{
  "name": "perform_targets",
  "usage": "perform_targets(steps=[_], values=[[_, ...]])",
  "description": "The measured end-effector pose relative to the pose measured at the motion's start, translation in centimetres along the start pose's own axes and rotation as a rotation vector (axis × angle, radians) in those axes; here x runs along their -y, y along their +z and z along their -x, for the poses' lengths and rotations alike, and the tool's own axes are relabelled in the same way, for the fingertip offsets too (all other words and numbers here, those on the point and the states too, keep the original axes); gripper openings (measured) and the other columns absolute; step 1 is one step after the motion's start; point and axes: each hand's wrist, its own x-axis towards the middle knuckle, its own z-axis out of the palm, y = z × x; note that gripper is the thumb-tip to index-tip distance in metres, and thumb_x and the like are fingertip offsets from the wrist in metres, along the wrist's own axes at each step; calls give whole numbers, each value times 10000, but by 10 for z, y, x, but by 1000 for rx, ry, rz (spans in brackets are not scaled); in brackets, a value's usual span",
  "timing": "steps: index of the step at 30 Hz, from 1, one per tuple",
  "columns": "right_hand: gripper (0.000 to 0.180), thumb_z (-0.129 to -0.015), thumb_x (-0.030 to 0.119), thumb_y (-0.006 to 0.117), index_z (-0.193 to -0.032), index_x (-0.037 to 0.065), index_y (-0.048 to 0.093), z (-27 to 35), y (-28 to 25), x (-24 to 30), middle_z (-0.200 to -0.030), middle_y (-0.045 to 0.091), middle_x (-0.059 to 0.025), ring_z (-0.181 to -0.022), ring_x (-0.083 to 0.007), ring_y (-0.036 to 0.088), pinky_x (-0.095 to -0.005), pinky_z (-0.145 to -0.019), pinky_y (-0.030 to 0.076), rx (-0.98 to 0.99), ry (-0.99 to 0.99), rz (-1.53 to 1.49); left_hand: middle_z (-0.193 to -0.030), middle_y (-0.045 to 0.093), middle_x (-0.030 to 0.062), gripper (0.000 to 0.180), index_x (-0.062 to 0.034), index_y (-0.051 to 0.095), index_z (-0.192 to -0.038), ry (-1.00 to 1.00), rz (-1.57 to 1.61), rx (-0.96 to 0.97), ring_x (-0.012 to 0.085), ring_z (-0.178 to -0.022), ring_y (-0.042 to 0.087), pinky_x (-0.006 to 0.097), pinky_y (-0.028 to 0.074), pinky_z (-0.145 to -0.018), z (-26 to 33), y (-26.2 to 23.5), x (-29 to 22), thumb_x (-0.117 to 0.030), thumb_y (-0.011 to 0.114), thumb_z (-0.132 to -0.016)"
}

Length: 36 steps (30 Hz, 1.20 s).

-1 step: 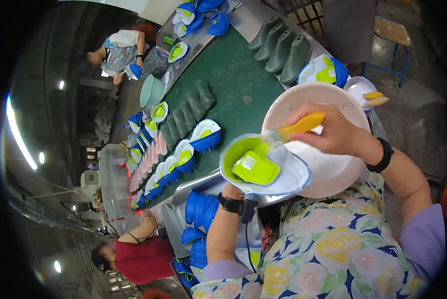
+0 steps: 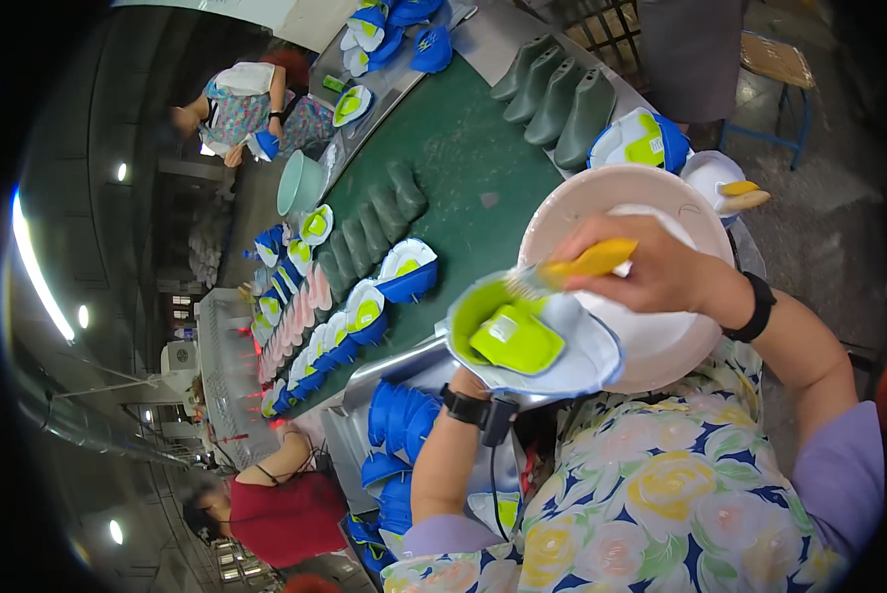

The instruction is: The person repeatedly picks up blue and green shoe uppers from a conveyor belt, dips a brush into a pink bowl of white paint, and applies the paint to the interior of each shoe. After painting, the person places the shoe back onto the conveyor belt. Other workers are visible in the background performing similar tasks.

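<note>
My right hand grips a brush by its yellow handle. The pale bristles touch the lime-green lining of a shoe upper, which is white inside with a blue edge. Underneath, my left hand supports this upper; its fingers are mostly hidden by it. Right beside the upper stands a large pale pink basin, partly covered by my right hand, with white contents inside.
Green shoe lasts and rows of blue-and-white uppers line the green conveyor belt. Stacked blue uppers lie left of my left forearm. A white pot with brushes adjoins the basin. Two people work across the belt and at left.
The shoe upper has shifted slightly right and down. My right hand and the brush have moved a little left and down, the bristles still on the lining.
</note>
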Motion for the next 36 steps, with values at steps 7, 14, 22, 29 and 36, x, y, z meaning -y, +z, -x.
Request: perform_targets(steps=[7, 14, 22, 29, 36], values=[[192, -931, 174, 691, -1014, 65, 557, -27, 24, -9, -870, 647, -129, -821, -348, 658, -432, -698, 530, 203, -244, 165, -1427, 570, 162, 672, -86, 465, -1484, -34, 63, -57, 335, -1275, 586, 526, 502, -1058, -22, 11, 45, -471, 609, -952], [261, -886, 195, 711, -971, 23, 534, -20, -18, -35, -728, 668, -184, -712, -358, 672, -414, -670, 520, 158, 174, 330, -1424, 570, 175, 749, -84, 455, -1491, 12, -26, -75, 355, -1269, 590, 538, 500, -1058, -20, 9, 26, -510, 655, -908], [222, -877, 167, 704, -991, 11, 596, -5, -47, -25, -799, 682, -181, -737, -358, 661, -416, -688, 514, 139, 249, 382, -1421, 569, 190, 840, -80, 443, -1499, 44, -117, -81, 377, -1261, 595, 550, 497, -1058, -13, 11, 6, -554, 708, -858], [199, -862, 74, 678, -1049, 62, 611, -5, -32, -15, -985, 671, -125, -940, -345, 648, -430, -845, 518, 330, -201, 519, -1419, 567, 210, 924, -80, 429, -1507, 48, -132, -29, 406, -1253, 597, 568, 486, -1065, -17, 15, -1, -597, 750, -813], [179, -878, 95, 706, -1020, 54, 604, 2, -47, -10, -913, 676, -124, -847, -359, 667, -428, -750, 533, 152, -20, 410, -1349, 621, 211, 632, -25, 473, -1459, 49, -48, -1, 349, -1191, 650, 503, 531, -1036, -13, 39, -3, -452, 556, -1002]])
